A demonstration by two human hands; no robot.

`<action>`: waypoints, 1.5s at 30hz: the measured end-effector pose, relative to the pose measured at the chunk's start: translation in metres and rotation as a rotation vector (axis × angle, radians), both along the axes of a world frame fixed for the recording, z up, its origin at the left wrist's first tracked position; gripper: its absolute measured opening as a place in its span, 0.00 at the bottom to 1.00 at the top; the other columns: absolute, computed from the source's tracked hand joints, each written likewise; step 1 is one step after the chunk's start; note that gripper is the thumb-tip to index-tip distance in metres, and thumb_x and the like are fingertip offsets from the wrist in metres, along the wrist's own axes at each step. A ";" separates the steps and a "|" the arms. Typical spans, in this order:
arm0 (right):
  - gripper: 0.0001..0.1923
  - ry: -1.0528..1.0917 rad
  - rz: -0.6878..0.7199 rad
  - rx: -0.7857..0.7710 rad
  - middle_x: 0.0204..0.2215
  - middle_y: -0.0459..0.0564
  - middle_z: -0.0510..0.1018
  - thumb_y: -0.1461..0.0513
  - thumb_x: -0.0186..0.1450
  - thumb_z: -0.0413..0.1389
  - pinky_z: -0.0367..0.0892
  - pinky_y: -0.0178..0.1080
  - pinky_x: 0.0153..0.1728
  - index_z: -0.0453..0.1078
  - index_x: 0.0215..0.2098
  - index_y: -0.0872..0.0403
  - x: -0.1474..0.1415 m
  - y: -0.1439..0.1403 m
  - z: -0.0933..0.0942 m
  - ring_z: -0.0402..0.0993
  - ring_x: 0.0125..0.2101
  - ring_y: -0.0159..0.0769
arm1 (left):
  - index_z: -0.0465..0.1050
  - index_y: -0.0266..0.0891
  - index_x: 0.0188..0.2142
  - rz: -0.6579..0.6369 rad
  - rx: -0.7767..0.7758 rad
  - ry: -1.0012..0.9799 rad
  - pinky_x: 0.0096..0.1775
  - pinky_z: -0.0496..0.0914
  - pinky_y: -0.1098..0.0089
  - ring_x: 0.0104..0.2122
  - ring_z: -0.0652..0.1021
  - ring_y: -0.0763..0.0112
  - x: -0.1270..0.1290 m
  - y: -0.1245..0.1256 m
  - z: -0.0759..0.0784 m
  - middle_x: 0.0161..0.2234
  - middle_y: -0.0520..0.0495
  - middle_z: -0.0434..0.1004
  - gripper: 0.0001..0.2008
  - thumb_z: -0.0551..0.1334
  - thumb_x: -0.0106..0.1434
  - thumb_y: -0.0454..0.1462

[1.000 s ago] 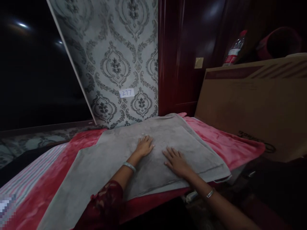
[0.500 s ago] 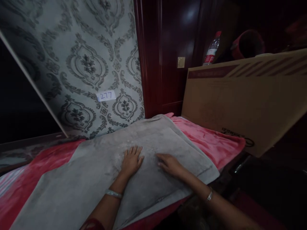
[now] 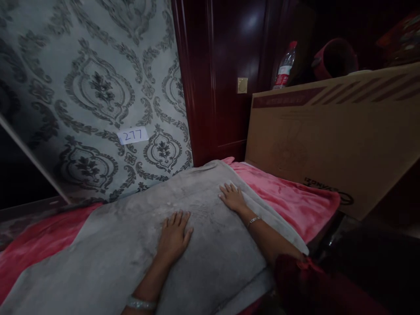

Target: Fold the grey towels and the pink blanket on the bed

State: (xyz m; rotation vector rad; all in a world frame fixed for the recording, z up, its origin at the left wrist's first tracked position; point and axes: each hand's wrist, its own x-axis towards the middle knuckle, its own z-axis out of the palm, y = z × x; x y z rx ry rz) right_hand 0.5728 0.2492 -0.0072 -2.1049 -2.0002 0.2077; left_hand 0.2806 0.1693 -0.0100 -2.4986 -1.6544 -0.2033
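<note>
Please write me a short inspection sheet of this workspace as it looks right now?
Surface: pink blanket spread underneath.
Job's things: grey towel lying flat on the blanket.
Clutter: cardboard box leaning at the right; plastic bottle behind it.
Grips: left hand flat, palm down, mid-towel; right hand flat near the towel's far right edge.
Cables: nothing seen.
Surroundings: patterned wallpaper with a paper label reading 277; dark red wooden door.

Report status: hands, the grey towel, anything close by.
Left hand flat, open on grey towel. Right hand flat near its far edge. Cardboard box beside pink blanket, not touching towel.
</note>
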 end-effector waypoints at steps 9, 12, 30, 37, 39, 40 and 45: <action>0.32 0.002 -0.082 0.012 0.73 0.54 0.48 0.48 0.75 0.39 0.44 0.57 0.66 0.52 0.73 0.49 0.024 0.017 -0.014 0.45 0.71 0.51 | 0.60 0.44 0.70 -0.020 -0.004 -0.034 0.65 0.55 0.42 0.68 0.60 0.47 -0.002 0.002 -0.002 0.69 0.38 0.60 0.28 0.52 0.73 0.45; 0.32 0.024 -0.109 0.028 0.72 0.57 0.52 0.49 0.75 0.41 0.46 0.55 0.66 0.54 0.72 0.51 0.029 0.022 -0.016 0.47 0.70 0.49 | 0.59 0.44 0.70 -0.031 0.003 -0.037 0.65 0.55 0.42 0.68 0.60 0.47 -0.002 0.003 -0.003 0.69 0.38 0.60 0.28 0.51 0.73 0.45; 0.16 0.371 -0.261 -0.069 0.47 0.52 0.76 0.53 0.72 0.58 0.75 0.45 0.44 0.72 0.51 0.56 0.078 0.067 0.001 0.76 0.43 0.39 | 0.59 0.46 0.70 -0.026 -0.013 -0.044 0.65 0.54 0.42 0.69 0.60 0.48 -0.005 0.005 -0.007 0.69 0.40 0.59 0.28 0.51 0.73 0.46; 0.10 0.411 -0.287 0.130 0.39 0.53 0.80 0.59 0.68 0.57 0.66 0.34 0.40 0.75 0.41 0.57 0.076 0.067 -0.015 0.75 0.41 0.37 | 0.59 0.46 0.70 -0.038 0.014 -0.048 0.65 0.55 0.44 0.68 0.60 0.48 -0.007 0.008 -0.014 0.69 0.41 0.59 0.28 0.51 0.73 0.47; 0.09 0.422 -0.305 0.156 0.38 0.52 0.80 0.60 0.66 0.57 0.64 0.33 0.37 0.76 0.40 0.56 0.074 0.066 -0.019 0.75 0.41 0.38 | 0.59 0.47 0.70 -0.038 0.031 -0.043 0.65 0.55 0.44 0.68 0.61 0.49 -0.008 0.009 -0.016 0.69 0.41 0.59 0.28 0.51 0.73 0.47; 0.09 0.431 -0.309 0.161 0.38 0.52 0.81 0.60 0.65 0.58 0.63 0.32 0.37 0.76 0.40 0.56 0.074 0.065 -0.020 0.75 0.40 0.38 | 0.58 0.47 0.70 -0.037 0.035 -0.038 0.65 0.54 0.44 0.68 0.60 0.49 -0.008 0.009 -0.017 0.69 0.41 0.59 0.28 0.51 0.73 0.47; 0.11 0.503 -0.298 0.117 0.34 0.51 0.80 0.58 0.67 0.56 0.61 0.32 0.32 0.76 0.35 0.57 0.078 0.055 -0.012 0.74 0.35 0.35 | 0.59 0.46 0.70 -0.031 0.015 -0.038 0.65 0.54 0.44 0.69 0.60 0.48 -0.007 0.008 -0.013 0.69 0.40 0.60 0.28 0.51 0.73 0.47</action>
